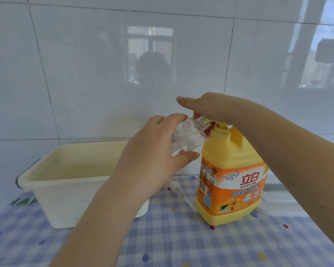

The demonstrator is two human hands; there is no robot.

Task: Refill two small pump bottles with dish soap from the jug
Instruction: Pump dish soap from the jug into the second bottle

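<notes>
One small clear plastic bottle [183, 135], held tilted in the left hand [152, 160], meets the yellow dish-soap jug [230, 178] spout. Right hand [210, 108] presses flat on the pump; fill looks barely begun, second bottle unseen.

The left hand [152, 151] grips a small clear plastic bottle [187, 135], tilted so its open threaded neck points up and right, against the spout of the pump on a large yellow plastic jug with an orange label [229, 182]. The right hand [206, 108] lies palm down on the pump head, its thumb stretched out to the left. The jug stands upright on a surface covered with a blue-and-white checked cloth [181, 237]. A white pump top with its tube [178, 190] lies on the cloth just left of the jug. A cream rectangular plastic tub [46, 178] sits further left, against the white tiled wall [85, 64].
</notes>
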